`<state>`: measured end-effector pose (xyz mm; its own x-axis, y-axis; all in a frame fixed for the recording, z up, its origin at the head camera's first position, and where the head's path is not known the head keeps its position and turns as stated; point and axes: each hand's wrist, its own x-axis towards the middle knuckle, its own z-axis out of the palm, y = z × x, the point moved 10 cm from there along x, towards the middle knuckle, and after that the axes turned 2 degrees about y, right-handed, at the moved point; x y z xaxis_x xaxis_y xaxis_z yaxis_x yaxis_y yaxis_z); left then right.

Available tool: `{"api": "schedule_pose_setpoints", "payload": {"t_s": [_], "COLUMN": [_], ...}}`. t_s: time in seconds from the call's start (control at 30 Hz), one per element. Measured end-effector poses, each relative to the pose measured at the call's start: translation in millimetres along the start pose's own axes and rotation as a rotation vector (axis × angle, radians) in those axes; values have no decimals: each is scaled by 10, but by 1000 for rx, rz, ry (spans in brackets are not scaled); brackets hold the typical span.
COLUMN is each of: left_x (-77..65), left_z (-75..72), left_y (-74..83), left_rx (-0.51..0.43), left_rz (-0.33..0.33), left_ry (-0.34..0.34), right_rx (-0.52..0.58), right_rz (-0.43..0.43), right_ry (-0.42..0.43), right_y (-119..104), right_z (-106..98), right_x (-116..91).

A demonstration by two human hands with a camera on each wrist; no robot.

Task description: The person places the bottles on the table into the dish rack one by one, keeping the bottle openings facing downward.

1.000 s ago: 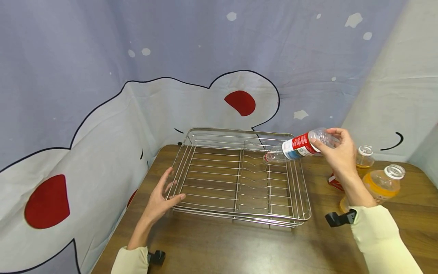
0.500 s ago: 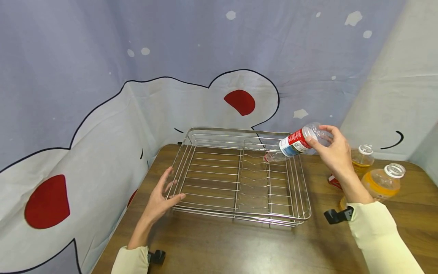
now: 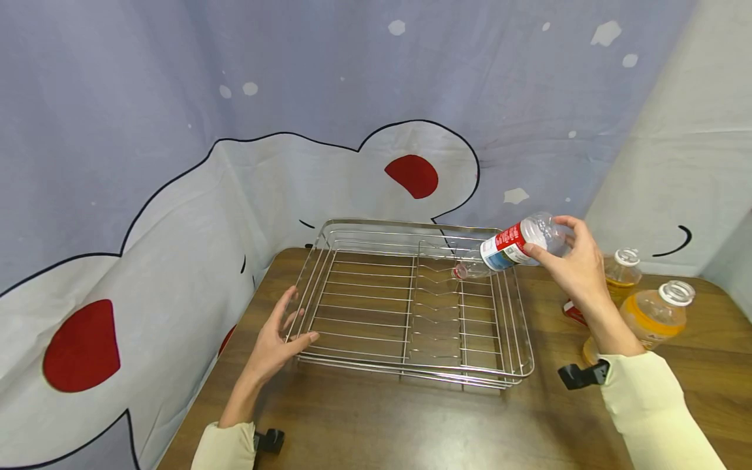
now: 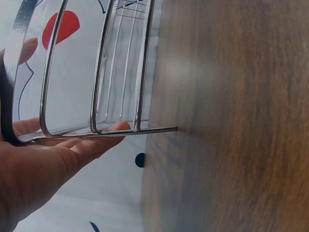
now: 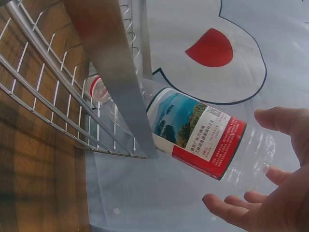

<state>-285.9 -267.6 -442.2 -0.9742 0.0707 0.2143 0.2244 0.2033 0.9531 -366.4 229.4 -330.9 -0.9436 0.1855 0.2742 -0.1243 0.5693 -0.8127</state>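
Observation:
A clear plastic bottle with a red, white and blue label lies tilted over the right back side of the wire dish rack. Its red-ringed neck points down and left inside the rack; its base is raised to the right. My right hand holds it near the base, thumb on one side and fingers on the other. In the right wrist view, the rack's flat rim crosses in front of the bottle. My left hand touches the rack's left front corner, thumb and fingers spread along its wires, fingers straight.
On the wooden table, a large bottle of orange drink and a smaller bottle stand right of the rack, behind my right forearm. A red item lies beside them, partly hidden. A patterned curtain hangs behind.
The bottle's base has risen a little and the bottle slopes more steeply, its neck staying in the rack. My right hand has moved slightly left. The left hand and rack have not moved.

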Motion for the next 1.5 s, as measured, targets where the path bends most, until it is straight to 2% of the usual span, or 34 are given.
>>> {"api": "schedule_pose_setpoints", "payload": {"t_s": [0.2, 0.47, 0.67, 0.8, 0.97, 1.17, 1.37, 1.5], "left_x": [-1, -2, -12, -20, -20, -25, -33, -36], "left_z": [8, 11, 16, 16, 0, -2, -3, -6], "left_y": [-4, 6, 17, 14, -13, -26, -20, -25], "left_rx": [23, 8, 16, 27, 59, 86, 91, 82], "left_rz": [-4, -14, -22, -33, -53, -75, -86, -95], "left_ry": [-5, -2, 2, 1, 2, 0, 7, 14], "right_rx": [-46, -26, -8, 11, 22, -9, -61, -21], "right_rz": [-50, -205, -294, -321, -313, -315, -303, -245], "right_ry": [51, 101, 174, 256, 329, 367, 409, 372], "right_y": [-101, -595, -914, -998, -929, -677, -388, -148], "right_z": [-107, -350, -694, -992, -1306, -1510, -1610, -1599], "right_x": [-39, -212, -404, -539, -643, -726, -809, -831]}}
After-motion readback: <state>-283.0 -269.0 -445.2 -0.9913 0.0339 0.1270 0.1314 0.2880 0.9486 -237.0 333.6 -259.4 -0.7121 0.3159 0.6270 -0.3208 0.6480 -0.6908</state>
